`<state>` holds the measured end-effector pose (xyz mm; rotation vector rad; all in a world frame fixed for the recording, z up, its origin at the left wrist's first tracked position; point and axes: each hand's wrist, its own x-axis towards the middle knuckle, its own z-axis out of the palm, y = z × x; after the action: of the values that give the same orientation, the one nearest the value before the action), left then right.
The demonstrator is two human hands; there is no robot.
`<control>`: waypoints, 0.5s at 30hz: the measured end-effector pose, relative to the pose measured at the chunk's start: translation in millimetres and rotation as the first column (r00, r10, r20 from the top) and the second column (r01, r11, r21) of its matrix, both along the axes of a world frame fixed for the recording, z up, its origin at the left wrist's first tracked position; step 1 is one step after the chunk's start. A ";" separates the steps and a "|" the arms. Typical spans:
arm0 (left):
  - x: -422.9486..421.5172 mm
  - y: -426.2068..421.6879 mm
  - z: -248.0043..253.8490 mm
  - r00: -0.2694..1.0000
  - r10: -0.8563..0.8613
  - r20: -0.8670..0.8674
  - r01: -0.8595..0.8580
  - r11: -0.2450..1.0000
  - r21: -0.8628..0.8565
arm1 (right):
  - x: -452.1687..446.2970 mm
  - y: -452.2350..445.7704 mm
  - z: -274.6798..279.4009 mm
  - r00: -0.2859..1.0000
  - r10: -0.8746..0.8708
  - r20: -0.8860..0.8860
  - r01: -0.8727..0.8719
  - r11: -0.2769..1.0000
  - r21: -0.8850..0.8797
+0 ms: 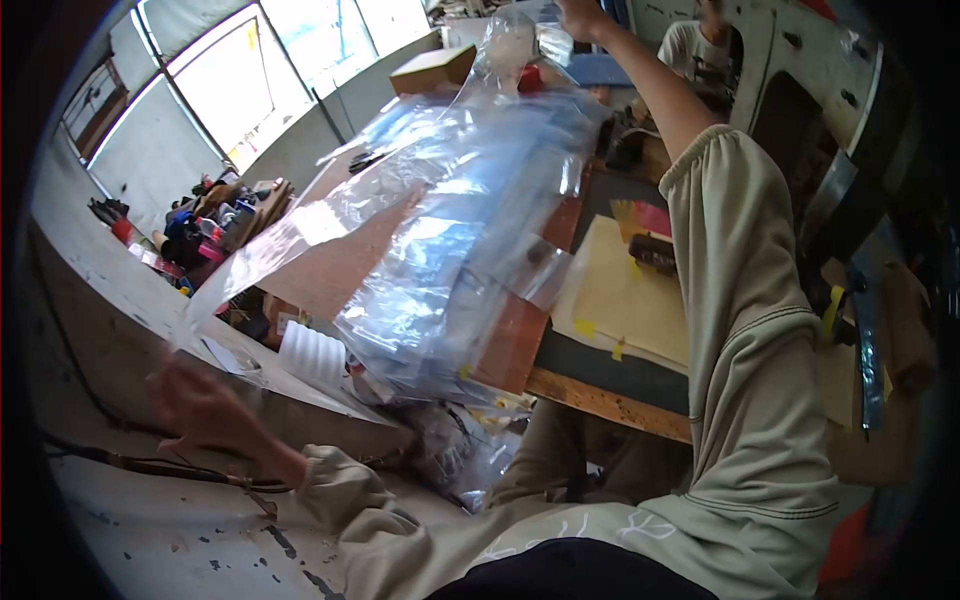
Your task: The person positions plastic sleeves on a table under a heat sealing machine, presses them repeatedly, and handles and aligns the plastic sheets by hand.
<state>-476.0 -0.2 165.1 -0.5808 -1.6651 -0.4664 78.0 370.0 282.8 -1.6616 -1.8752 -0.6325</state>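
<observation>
A long strip of clear plastic film (330, 215) stretches across the table from near its far end down toward my left hand (208, 405). That hand is low at the left and smeared by motion. The film's near end reaches its fingertips, but I cannot make out a grip. My right arm is extended far forward. My right hand (580, 18) is at the top edge, beside the film's raised far end, its fingers partly cut off. Beneath the strip lies a broad pile of clear, bluish plastic sheets (430, 260), spread over the reddish-brown tabletop (510, 350).
Yellowish card sheets (625, 290) with tape and a dark block (653, 253) lie right of the pile. A cardboard box (432, 70) stands at the back. White foam rolls (312, 352) and a cluttered ledge (215, 230) are left. Another person (698, 45) sits at the far right.
</observation>
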 end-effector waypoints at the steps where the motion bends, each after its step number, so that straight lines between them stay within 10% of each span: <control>1: 25.4 11.3 -8.5 0.997 -0.025 0.066 0.031 0.996 -0.087 | 7.2 29.6 -9.8 0.996 0.009 0.092 -0.011 1.000 0.020; 2: 49.0 20.9 -23.3 0.989 -0.045 0.141 0.070 0.982 -0.175 | 5.5 48.4 -14.7 0.982 0.016 0.188 -0.022 0.999 0.033; 3: 65.3 30.0 -46.6 0.973 -0.195 0.121 0.217 0.955 -0.201 | -7.6 8.8 -16.3 0.972 0.164 -0.168 -0.183 0.977 -0.106; 6: 112.8 46.9 -107.8 0.816 -0.463 0.347 0.564 0.768 -0.302 | -36.4 -68.2 -23.9 0.945 0.302 0.123 -0.260 0.926 -0.273; 8: 133.1 46.6 -133.9 0.688 -0.529 0.497 0.707 0.642 -0.296 | -35.4 -107.5 -33.6 0.932 0.363 -0.023 -0.337 0.840 -0.424; 12: 133.5 48.1 -159.5 0.254 -0.685 0.683 0.939 0.344 -0.003 | -16.2 -144.7 -58.3 0.928 0.369 -0.053 -0.338 0.775 -0.533; 15: 129.4 44.1 -148.4 0.165 -0.776 0.608 0.957 0.274 0.090 | -13.5 -170.9 -66.1 0.932 0.359 -0.035 -0.296 0.705 -0.645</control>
<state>-346.5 43.9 16.7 -1.9206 -1.7734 -1.3704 64.5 199.2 216.7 -1.6082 -2.5734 0.1238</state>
